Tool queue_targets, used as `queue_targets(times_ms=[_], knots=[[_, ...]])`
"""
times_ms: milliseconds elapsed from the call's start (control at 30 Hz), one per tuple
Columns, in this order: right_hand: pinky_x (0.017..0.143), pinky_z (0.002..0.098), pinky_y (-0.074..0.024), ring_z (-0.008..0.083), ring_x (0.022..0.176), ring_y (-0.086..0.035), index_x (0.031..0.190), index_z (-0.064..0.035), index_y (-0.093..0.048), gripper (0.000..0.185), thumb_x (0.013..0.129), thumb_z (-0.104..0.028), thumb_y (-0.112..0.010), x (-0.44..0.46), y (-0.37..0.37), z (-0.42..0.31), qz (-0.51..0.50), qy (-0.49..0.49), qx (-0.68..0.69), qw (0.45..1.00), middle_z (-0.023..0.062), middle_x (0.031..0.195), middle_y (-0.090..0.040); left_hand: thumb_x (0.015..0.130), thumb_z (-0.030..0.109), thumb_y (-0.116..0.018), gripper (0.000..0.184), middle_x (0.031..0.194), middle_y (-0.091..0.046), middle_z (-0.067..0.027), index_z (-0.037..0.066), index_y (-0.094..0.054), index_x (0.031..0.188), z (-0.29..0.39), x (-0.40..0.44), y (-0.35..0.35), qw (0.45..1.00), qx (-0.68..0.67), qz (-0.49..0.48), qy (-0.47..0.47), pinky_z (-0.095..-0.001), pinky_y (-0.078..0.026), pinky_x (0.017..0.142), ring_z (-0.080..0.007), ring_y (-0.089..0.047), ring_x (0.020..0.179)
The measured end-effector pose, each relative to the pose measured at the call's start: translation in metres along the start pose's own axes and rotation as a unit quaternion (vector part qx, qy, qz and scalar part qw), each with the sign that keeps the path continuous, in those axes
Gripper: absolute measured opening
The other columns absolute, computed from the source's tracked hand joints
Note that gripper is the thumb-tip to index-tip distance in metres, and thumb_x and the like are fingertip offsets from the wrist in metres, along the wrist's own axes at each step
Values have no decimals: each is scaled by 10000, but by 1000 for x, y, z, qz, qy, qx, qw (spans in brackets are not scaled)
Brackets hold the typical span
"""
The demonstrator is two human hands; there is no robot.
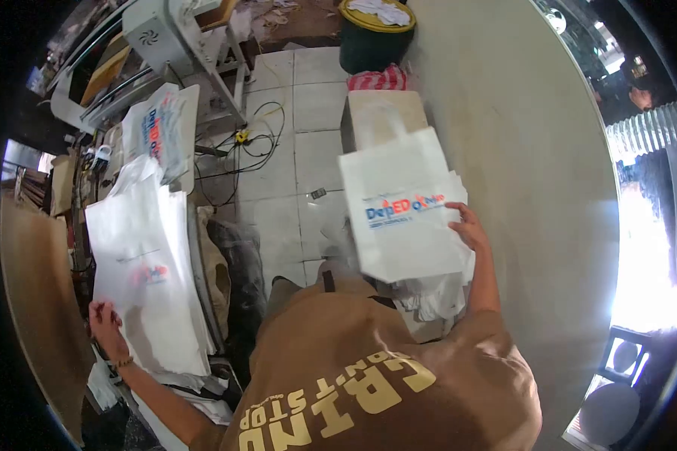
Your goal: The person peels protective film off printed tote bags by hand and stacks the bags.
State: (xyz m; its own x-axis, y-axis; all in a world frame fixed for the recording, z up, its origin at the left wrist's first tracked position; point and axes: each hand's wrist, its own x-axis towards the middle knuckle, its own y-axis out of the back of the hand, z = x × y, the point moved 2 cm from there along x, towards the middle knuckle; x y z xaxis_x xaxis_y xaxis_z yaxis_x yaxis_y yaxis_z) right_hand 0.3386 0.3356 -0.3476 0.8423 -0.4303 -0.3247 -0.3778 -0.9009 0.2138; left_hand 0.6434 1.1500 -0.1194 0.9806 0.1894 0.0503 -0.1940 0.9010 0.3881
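Note:
On the left, a stack of white bags (147, 248) lies lengthwise, with faint red and blue print on the top one. My left hand (109, 331) rests at its lower left edge, fingers slightly apart. To the right, a white bag (399, 240) printed in blue and red lies on top of more white bags (436, 297), its handles pointing away from me. My right hand (470, 228) is at the right edge of this printed bag, fingers bent over it; the thumb's hold is hard to make out. Another printed bag (154, 135) lies beyond the left stack.
A cardboard box (406, 107) stands behind the right bags, near a dark green bin (376, 41) with a yellow rim. Black cables (259, 161) coil on the tiled floor. A metal-framed machine (158, 41) is at upper left. A plain wall (534, 225) rises on the right.

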Motion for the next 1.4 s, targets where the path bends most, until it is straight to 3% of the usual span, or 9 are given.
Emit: queue_targets(times_ms=[300,433,500,633,733,833,933,1000,1400], knots=[[787,307,-486,175,858,-625,1020,-77,-685,403,690,137,-594,-40,94,173,131,-174,-170,961,71,974,-666,799,49,-656,114,656,-571,-19,45,-577,881,88,-100,-56,943,101,-278,149,-233,-447,499,-91,-550,557],[830,328,-492,222,913,-639,959,-104,-707,342,703,100,-608,-43,102,236,92,-165,-216,958,127,1007,-680,797,20,-651,100,697,-624,-53,21,-582,869,57,-134,-66,869,206,-373,254,-267,-465,499,-114,-574,564],[871,435,-492,285,992,-623,981,-166,-734,341,736,39,-615,-42,94,239,168,-20,-445,879,164,1135,-657,782,-20,-663,123,732,-664,-85,8,-588,875,36,-147,-67,817,246,-378,359,-301,-485,511,-144,-596,574],[939,559,-433,356,1135,-559,1021,-223,-749,332,776,-31,-634,-42,60,168,256,16,-606,753,147,1312,-581,758,-53,-684,141,730,-677,-108,-1,-612,868,-2,-182,-70,749,308,-441,388,-322,-512,531,-184,-630,585],[1019,641,-324,410,1250,-473,1256,-264,-634,372,893,-341,-599,-36,38,158,60,-186,-484,853,133,1453,-451,766,-47,-701,126,745,-685,-118,-8,-626,860,-18,-204,-79,741,296,-422,430,-340,-530,543,-203,-659,611],[1038,772,-183,492,1416,-255,1543,-333,-240,821,869,-764,-423,-44,-22,150,-109,-361,-396,837,190,1581,-245,793,34,-707,189,911,-733,-81,37,-713,982,-52,-227,-77,672,331,-446,489,-345,-566,693,-172,-681,774],[1019,811,-135,525,1441,-127,1562,-331,-160,943,812,-791,-500,-71,-63,154,-149,-309,-446,827,198,1620,-79,803,45,-700,184,916,-732,-82,35,-713,986,-75,-245,-76,680,334,-431,490,-344,-565,696,-174,-682,779],[991,833,-135,547,1440,-52,1572,-309,-88,1058,763,-796,-564,-77,-79,198,-93,-193,-383,899,170,1632,27,814,56,-693,179,920,-732,-83,32,-712,990,-89,-259,-80,686,334,-420,492,-342,-565,698,-175,-683,784],[1091,710,-204,495,1450,-151,1563,-265,-203,922,819,-478,-705,-56,-53,258,-110,-31,-464,879,91,1642,-97,877,120,-652,184,947,-730,-90,17,-709,1017,-125,-291,-102,727,312,-378,482,-332,-563,716,-185,-689,816]])
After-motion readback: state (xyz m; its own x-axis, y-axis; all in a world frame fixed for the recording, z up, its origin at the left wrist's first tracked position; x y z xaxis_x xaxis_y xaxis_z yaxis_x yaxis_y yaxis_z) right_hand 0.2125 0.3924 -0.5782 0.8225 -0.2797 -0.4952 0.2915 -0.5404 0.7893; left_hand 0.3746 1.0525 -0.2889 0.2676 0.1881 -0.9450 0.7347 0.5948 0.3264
